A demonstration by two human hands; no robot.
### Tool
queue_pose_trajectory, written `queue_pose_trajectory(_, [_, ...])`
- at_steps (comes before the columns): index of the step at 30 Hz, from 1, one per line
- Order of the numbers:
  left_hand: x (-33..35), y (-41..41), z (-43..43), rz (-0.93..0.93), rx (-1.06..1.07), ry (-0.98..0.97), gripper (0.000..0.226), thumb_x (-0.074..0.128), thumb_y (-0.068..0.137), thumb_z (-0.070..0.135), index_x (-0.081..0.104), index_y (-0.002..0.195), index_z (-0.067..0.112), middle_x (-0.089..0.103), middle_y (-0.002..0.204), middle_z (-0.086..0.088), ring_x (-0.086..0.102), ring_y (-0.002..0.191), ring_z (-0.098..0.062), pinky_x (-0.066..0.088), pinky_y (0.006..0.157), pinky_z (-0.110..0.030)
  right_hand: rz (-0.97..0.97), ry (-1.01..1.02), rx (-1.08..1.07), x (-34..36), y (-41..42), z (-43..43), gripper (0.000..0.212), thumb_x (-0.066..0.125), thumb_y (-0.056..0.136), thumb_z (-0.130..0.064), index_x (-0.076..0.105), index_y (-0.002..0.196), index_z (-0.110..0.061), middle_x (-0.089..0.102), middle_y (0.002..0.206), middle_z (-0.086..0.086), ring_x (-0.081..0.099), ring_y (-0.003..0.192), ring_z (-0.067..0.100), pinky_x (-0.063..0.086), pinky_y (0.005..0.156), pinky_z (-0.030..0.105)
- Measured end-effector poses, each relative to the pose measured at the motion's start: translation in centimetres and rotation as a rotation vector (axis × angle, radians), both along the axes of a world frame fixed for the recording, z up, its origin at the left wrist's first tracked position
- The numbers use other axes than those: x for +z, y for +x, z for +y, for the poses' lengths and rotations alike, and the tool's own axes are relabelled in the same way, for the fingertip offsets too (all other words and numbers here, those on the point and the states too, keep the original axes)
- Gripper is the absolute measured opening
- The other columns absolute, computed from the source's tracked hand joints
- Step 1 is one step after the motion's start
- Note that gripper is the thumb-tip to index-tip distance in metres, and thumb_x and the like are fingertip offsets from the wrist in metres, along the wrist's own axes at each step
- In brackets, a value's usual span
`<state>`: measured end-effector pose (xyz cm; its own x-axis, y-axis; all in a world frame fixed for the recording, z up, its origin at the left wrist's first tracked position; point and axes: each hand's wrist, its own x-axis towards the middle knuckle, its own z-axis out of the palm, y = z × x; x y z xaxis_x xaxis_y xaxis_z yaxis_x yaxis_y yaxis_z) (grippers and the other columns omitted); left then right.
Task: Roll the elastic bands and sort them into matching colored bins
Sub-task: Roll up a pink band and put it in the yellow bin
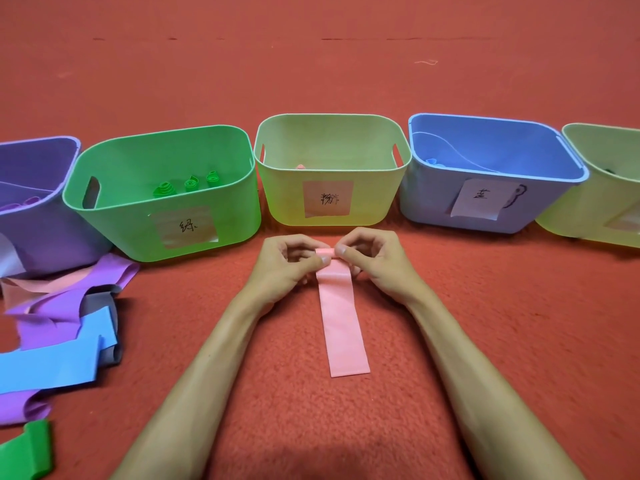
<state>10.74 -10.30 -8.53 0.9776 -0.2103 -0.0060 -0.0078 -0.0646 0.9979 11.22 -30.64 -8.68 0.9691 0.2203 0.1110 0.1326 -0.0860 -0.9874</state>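
pink band point(341, 317): lies flat on the red carpet point(485, 341), long axis running 12 to 6 o'clock, near end squared off toward 6, far end curled over between the two hands.
roll point(325, 252): sits at the band's 12 o'clock end, only a turn or so thick, near the front wall of the pale yellow-green bin but apart from it.
left hand point(291, 263): fingers curled, thumb and fingertips pinching the roll's 9 o'clock end.
right hand point(374, 261): fingers curled, thumb and forefinger pinching the roll's 3 o'clock end.
pale yellow-green bin point(287, 188): stands at 12 o'clock from the hands, pink paper label on its front wall; holds one small pink roll point(300, 167) low inside.
green bin point(114, 230): stands at 10 o'clock from the hands, just beside the pale yellow-green bin; holds three green rolls point(189, 184).
purple bin point(41, 233): stands at 9 o'clock, cut off by the edge of view.
blue bin point(426, 199): stands at 2 o'clock, white label on the front; contents too hidden to tell.
second pale bin point(595, 209): stands at 3 o'clock, partly out of view.
loose bands point(62, 323): heaped at 8 o'clock in front of the purple bin, with purple, blue, grey and pink strips overlapping.
green band point(29, 448): lies at 7 o'clock in the near corner, just below the heap.
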Motion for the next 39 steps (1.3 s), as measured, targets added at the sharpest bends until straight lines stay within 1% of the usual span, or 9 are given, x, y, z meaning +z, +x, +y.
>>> queue_pose_trajectory(2, [0.01,0.11,0.01,0.026,-0.004,0.002,0.013,0.079,0.089,0.012,0.079,0.101,0.008,0.069,0.071,-0.007,0.052,0.052,-0.01,0.043,0.049,-0.019,-0.021,0.011,0.002,0.24,-0.16,-0.07,0.011,0.069,0.095,0.002,0.067,0.095,0.012,0.067,0.069,-0.006,0.053,0.055,0.006,0.044,0.051,0.016])
queue_pose_trajectory(6, [-0.12,0.31,-0.02,0.03,-0.007,0.031,0.013,0.075,0.093,0.018,0.079,0.093,0.005,0.069,0.066,-0.004,0.053,0.052,-0.009,0.043,0.046,-0.019,-0.032,0.015,0.007,0.58,-0.43,0.01,0.013,0.072,0.093,-0.002,0.068,0.098,0.009,0.068,0.08,0.011,0.055,0.06,0.012,0.045,0.05,0.019])
queue_pose_trajectory(11, [-0.15,0.09,0.04,-0.009,0.004,0.024,0.009,0.077,0.09,0.008,0.079,0.097,0.002,0.074,0.071,-0.002,0.051,0.051,-0.006,0.041,0.048,-0.017,0.002,-0.007,0.003,0.43,-0.34,-0.04,0.011,0.072,0.092,0.001,0.068,0.099,0.008,0.069,0.076,0.001,0.057,0.058,0.006,0.047,0.05,0.019])
queue_pose_trajectory(13, [-0.11,0.07,0.06,-0.013,0.009,0.006,0.012,0.078,0.088,0.007,0.08,0.099,0.003,0.075,0.075,-0.005,0.052,0.054,-0.007,0.041,0.048,-0.017,0.012,-0.02,0.0,0.35,-0.22,0.07,0.01,0.071,0.095,-0.003,0.069,0.097,0.007,0.069,0.076,0.006,0.055,0.057,0.007,0.046,0.051,0.019])
queue_pose_trajectory(18, [-0.04,0.01,0.01,-0.007,0.019,-0.022,0.017,0.079,0.086,0.004,0.077,0.103,0.001,0.067,0.068,-0.004,0.05,0.051,-0.007,0.04,0.047,-0.017,0.015,-0.031,-0.005,0.22,-0.24,0.29,0.011,0.07,0.096,-0.005,0.07,0.094,0.006,0.067,0.068,-0.005,0.053,0.055,0.004,0.043,0.051,0.016])
queue_pose_trajectory(22, [0.15,0.14,-0.08,0.027,0.014,0.004,0.011,0.075,0.092,0.014,0.078,0.096,0.005,0.063,0.064,-0.005,0.049,0.048,-0.007,0.039,0.045,-0.017,-0.011,0.003,0.003,0.51,-0.45,0.04,0.012,0.074,0.093,-0.004,0.07,0.098,0.006,0.067,0.077,0.011,0.053,0.058,0.01,0.045,0.05,0.02])
queue_pose_trajectory(25, [-0.06,0.29,-0.09,0.017,0.015,0.025,0.013,0.073,0.094,0.015,0.078,0.091,0.004,0.062,0.059,-0.004,0.049,0.048,-0.008,0.038,0.043,-0.018,0.002,-0.001,0.01,0.35,-0.37,-0.05,0.012,0.076,0.092,-0.007,0.071,0.1,0.0,0.066,0.079,0.011,0.054,0.063,0.015,0.047,0.049,0.024])
queue_pose_trajectory(35, [0.13,0.05,-0.08,-0.001,0.023,-0.02,0.018,0.078,0.088,0.004,0.075,0.105,0.0,0.066,0.065,0.003,0.049,0.049,-0.003,0.037,0.045,-0.015,0.017,0.011,0.001,0.0,-0.01,0.12,0.006,0.068,0.097,-0.003,0.07,0.093,0.002,0.065,0.062,-0.008,0.054,0.054,0.002,0.043,0.05,0.015])
queue_pose_trajectory(39, [0.18,0.25,0.0,0.036,0.013,-0.007,0.012,0.075,0.092,0.015,0.078,0.098,0.004,0.063,0.062,-0.001,0.045,0.045,-0.006,0.035,0.043,-0.018,-0.002,0.019,-0.003,0.28,-0.18,-0.08,0.01,0.072,0.095,-0.006,0.071,0.099,0.003,0.067,0.073,0.007,0.054,0.057,0.011,0.044,0.049,0.019])
